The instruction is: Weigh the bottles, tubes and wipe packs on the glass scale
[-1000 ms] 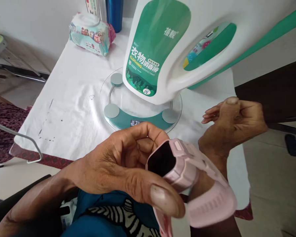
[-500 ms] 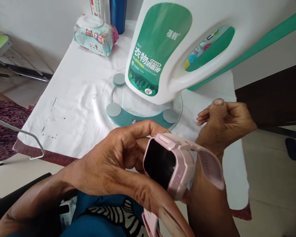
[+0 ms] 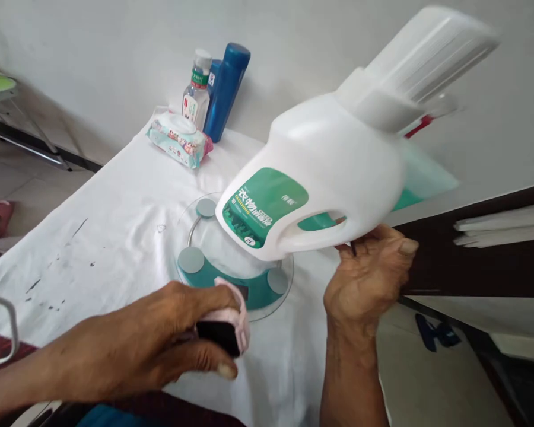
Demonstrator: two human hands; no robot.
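A pink smartwatch (image 3: 222, 332) with a dark screen is held in my left hand (image 3: 151, 344), between the thumb and bent fingers, in front of the scale. My right hand (image 3: 365, 279) is turned palm up below the jug's handle side, its thumb apart and some fingertips hidden; I see nothing in it. The large white jug of clothing disinfectant (image 3: 351, 160), with a green label and white cap, stands on the round glass scale (image 3: 231, 293) and looks slanted in this view. Teal panels and grey pads show on the scale.
At the back left are a pack of wipes (image 3: 178, 142), a white-capped bottle (image 3: 196, 95) and a blue bottle (image 3: 229, 89). A pale green item (image 3: 427, 172) is partly hidden behind the jug. White cloth (image 3: 129, 225) covers the table. Dark slippers (image 3: 436, 332) lie on the floor.
My left hand has moved left with the watch, away from my right wrist. My right hand has turned and come close under the jug. The view has shifted, showing the jug's cap.
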